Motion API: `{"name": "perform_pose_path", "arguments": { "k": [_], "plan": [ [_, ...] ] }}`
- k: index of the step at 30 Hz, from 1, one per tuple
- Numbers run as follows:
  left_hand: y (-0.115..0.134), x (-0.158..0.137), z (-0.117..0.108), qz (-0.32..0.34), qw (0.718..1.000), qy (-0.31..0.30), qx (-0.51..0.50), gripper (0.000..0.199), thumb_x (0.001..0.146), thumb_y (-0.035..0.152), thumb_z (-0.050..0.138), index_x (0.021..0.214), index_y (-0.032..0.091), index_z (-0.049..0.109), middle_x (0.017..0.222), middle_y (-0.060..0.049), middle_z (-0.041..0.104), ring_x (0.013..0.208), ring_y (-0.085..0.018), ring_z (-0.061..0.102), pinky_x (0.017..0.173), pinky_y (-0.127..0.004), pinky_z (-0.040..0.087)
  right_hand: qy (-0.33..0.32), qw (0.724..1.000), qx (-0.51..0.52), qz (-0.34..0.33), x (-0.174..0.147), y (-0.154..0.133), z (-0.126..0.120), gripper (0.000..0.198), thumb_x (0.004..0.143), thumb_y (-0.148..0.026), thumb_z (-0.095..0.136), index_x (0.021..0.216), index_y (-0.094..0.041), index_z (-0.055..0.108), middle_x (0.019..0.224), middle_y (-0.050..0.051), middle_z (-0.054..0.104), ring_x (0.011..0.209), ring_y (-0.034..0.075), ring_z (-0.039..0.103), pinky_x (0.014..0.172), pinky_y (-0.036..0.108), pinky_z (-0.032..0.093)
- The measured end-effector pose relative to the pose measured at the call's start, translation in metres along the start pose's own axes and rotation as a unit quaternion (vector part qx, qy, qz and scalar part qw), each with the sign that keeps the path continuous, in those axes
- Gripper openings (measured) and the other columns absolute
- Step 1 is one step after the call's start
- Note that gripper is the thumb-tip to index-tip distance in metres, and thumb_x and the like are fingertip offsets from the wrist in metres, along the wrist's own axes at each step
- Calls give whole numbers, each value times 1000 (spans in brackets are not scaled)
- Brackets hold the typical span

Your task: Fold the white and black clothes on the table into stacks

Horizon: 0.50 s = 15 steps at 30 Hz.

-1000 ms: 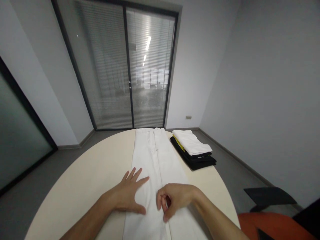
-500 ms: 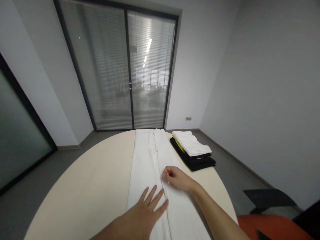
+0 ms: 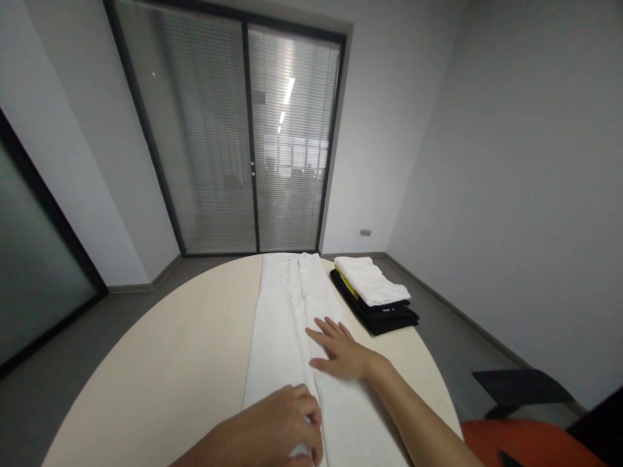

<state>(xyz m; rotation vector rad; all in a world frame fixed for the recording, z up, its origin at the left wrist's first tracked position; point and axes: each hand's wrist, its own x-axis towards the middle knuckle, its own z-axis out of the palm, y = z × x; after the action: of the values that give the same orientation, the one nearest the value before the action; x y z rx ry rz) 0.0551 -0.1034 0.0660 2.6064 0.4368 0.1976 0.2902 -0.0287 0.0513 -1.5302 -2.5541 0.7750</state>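
A long white garment [image 3: 277, 337], its exact kind unclear, lies lengthwise over the round table, with a folded edge running down its middle. Low in the picture my left hand [image 3: 285, 421] has its fingers curled in, pinching the white cloth near that middle edge; the fingertips are partly hidden. Farther up and to the right, my right hand [image 3: 341, 350] rests with spread fingers on the garment's right half.
On the right of the pale round table [image 3: 185, 350] sits a stack of folded clothes, a white one [image 3: 372, 280] over yellow and black ones [image 3: 389, 319]. An orange chair [image 3: 516, 444] with a black armrest stands at the lower right. Glass doors with blinds [image 3: 219, 149] are beyond.
My left hand has gone from spread fingers to curled ones and moved slightly lower. My right hand has opened from a curled pinch and now lies spread on the cloth.
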Motion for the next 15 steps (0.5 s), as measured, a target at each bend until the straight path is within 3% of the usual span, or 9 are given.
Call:
{"name": "perform_pose_path", "arguments": {
  "k": [3,6,7,9,12,15],
  "plan": [
    [-4,-1,4,31,999,-33,-8,5,84,20,69,84,24,67,99,1,70,95,-17,61,93,-29,43,-7,1000,-11,2,-7,-13,-3,89,78,-67,66,154,-35,33,164,11,17,151,38,7,118,58,11],
    [-12,-3,4,30,999,-21,-34,6,85,19,67,81,24,66,91,2,71,87,-15,64,88,-25,47,45,999,-23,-18,-10,-22,-2,72,80,-63,66,144,-35,48,155,12,37,144,37,28,112,57,24],
    [-16,-4,3,5,999,9,-31,2,85,22,68,85,24,67,94,2,71,90,-15,64,87,-25,48,73,997,-23,-25,-10,-22,-1,62,84,-60,63,140,-35,52,150,12,45,139,35,35,110,54,28],
    [-29,-8,-2,-69,993,97,20,18,84,26,69,102,26,67,113,-1,69,106,-19,62,97,-30,47,129,991,-21,-33,-4,-22,2,45,92,-51,55,132,-32,59,137,9,56,127,29,46,104,47,34],
    [-63,-18,-6,-168,950,217,151,35,88,28,63,123,27,61,146,-5,52,136,-28,44,115,-49,34,179,983,-22,-15,14,-19,5,30,94,-42,53,115,-26,67,116,8,66,110,24,55,95,37,40],
    [-104,-27,-5,-229,903,301,203,35,94,34,53,127,23,60,146,-9,53,138,-29,43,116,-53,35,183,981,-30,51,42,-23,1,27,93,-39,52,95,-21,71,98,8,71,93,21,62,82,31,42]
  ]
}}
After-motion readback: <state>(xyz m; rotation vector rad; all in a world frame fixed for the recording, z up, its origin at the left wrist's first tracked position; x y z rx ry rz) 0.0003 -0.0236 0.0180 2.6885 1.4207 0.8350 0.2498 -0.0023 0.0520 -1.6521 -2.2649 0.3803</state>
